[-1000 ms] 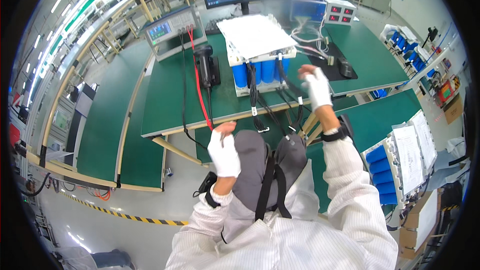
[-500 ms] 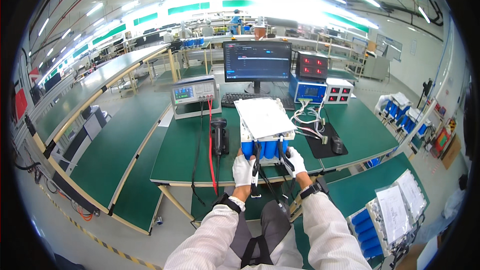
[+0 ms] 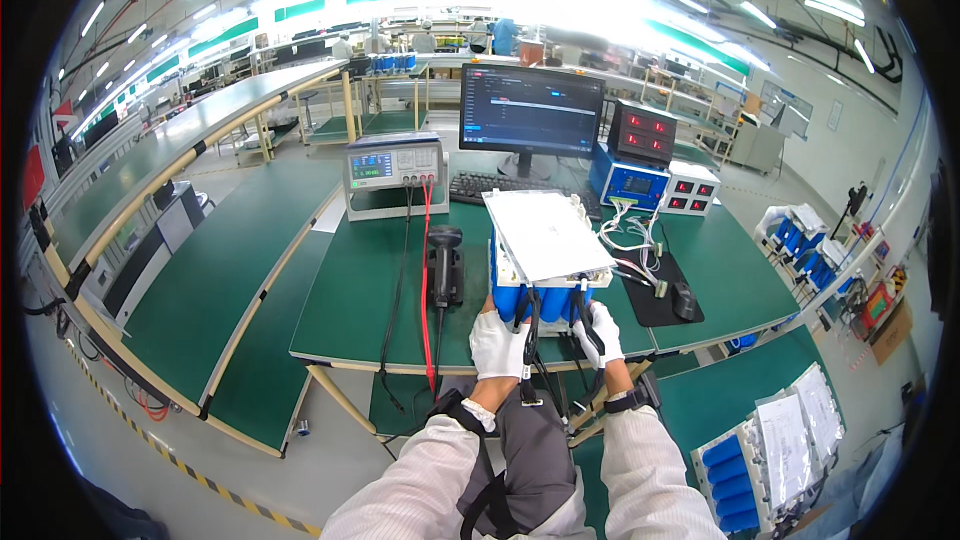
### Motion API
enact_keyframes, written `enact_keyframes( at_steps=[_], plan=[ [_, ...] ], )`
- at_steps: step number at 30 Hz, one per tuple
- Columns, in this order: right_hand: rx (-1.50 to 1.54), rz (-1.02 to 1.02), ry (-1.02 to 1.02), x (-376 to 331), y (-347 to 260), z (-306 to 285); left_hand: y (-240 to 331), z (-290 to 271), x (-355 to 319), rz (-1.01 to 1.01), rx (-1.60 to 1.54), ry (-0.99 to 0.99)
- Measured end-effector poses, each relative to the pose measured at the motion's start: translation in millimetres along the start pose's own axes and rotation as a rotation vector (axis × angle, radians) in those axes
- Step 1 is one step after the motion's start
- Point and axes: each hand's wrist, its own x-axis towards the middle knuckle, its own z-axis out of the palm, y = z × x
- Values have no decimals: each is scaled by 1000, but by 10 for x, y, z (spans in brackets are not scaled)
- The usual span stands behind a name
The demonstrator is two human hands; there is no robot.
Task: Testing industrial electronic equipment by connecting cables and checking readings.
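Observation:
In front of me, at the near edge of the green bench, is a battery pack (image 3: 552, 305) of blue cylindrical cells in a white frame. A white sheet (image 3: 550, 235) lies over its top. My left hand (image 3: 498, 345), in a white glove, is closed on the pack's lower left front. At its lower right front my gloved right hand (image 3: 602, 332) is closed too, fingertips partly hidden. Black cables (image 3: 529, 340) hang down from the pack's front between and over the hands, their connector ends dangling over the bench edge.
Left of the pack stand a black handheld scanner (image 3: 444, 270) and a bench meter (image 3: 396, 175) with red and black leads. Behind are a monitor (image 3: 530, 110) and keyboard (image 3: 480, 185). To the right are a mouse (image 3: 684, 302), white wires (image 3: 640, 240) and a blue instrument (image 3: 632, 183). More packs (image 3: 735, 480) sit lower right.
The view has shifted slightly, so the bench items appear moved. Both hands stay at the pack's lower front, and the left wrist and cables have turned a little.

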Motion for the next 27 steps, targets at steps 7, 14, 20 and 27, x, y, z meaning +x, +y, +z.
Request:
enact_keyframes(
  at_steps=[7, 14, 20, 27],
  plan=[
    [37, 18, 13, -6, 20, 24, -58, 69, 49, 39, 13, 1],
    [75, -27, 48, -38, 141, 120, 87, 24, -14, -8, 91, 70],
    [-44, -1, 126, -127, 281, 157, 110, 102, -71, -52, 171, -37],
    [157, -170, 267, -559, -141, 75, -24, 100, -25, 208, 147, 135]
  ],
)
